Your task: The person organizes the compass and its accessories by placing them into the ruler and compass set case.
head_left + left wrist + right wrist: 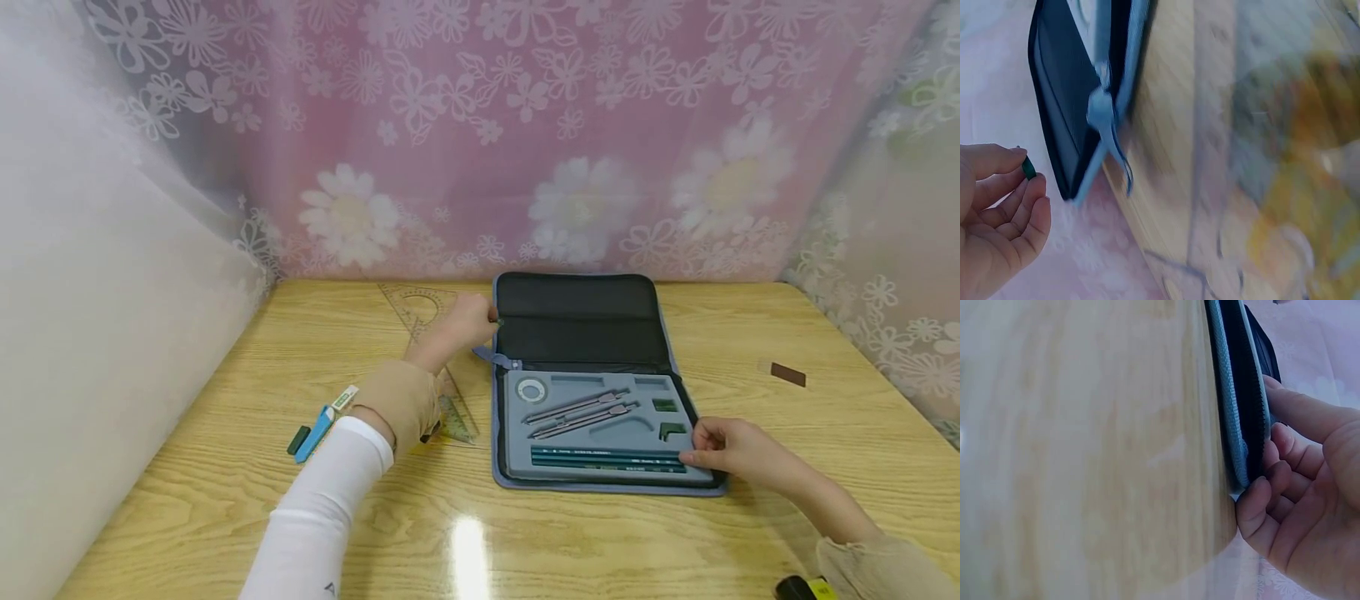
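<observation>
A zippered case lies unfolded on the table, its black lid at the back. Its grey tray carries two compasses, dark green pencils, a white ring-shaped piece and small green pieces. My left hand is beside the lid's left edge. Between thumb and fingertip it pinches a small dark green piece, whose kind I cannot make out. My right hand holds the tray corner of the case, thumb on top and curled fingers against the zippered side.
Left of the case lies a clear set square, partly behind my left arm, with another triangular ruler nearer. A blue cutter-like item, a dark green block and a white eraser are further left. A brown strip lies right.
</observation>
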Demonstrator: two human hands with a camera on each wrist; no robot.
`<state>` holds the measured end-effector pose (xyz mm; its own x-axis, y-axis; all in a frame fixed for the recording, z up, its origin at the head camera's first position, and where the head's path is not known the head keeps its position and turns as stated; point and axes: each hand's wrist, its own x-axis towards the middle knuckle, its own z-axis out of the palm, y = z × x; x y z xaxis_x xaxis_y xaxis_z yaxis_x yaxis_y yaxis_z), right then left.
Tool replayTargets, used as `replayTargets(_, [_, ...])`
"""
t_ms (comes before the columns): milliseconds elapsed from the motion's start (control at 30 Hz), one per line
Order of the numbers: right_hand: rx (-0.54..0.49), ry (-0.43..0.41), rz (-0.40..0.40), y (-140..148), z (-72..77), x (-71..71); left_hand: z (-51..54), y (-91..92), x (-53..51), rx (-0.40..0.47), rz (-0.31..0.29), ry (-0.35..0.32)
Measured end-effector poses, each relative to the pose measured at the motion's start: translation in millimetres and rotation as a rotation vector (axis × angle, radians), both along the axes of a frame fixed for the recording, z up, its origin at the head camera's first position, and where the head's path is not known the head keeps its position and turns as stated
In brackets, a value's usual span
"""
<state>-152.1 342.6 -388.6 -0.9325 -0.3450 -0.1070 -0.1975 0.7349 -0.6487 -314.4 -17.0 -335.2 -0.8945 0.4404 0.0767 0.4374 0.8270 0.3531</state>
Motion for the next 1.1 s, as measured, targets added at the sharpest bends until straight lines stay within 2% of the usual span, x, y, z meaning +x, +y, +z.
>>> replayTargets(267, [0.002,-0.005,-0.015,1,-1.5,1.2,0.0,48.6,15.1,-0.021,-0.134,-0.070])
replayTargets(567, [0.009,0.002,-0.022,0,-0.2,1.1,-9.9,97.4,32.7,-0.076,-0.269,-0.071])
replayTargets(833, [-0.008,-0.009,-0.005,1,-0.6,-0.4,-23.7,120.5,38.5,-0.129,-0.304,-0.106])
replayTargets(1100, [-0.004,0.007,-0.012,-1,0.8,0.3,-26.4,129.2,39.2,-0.200,-0.283,-0.106])
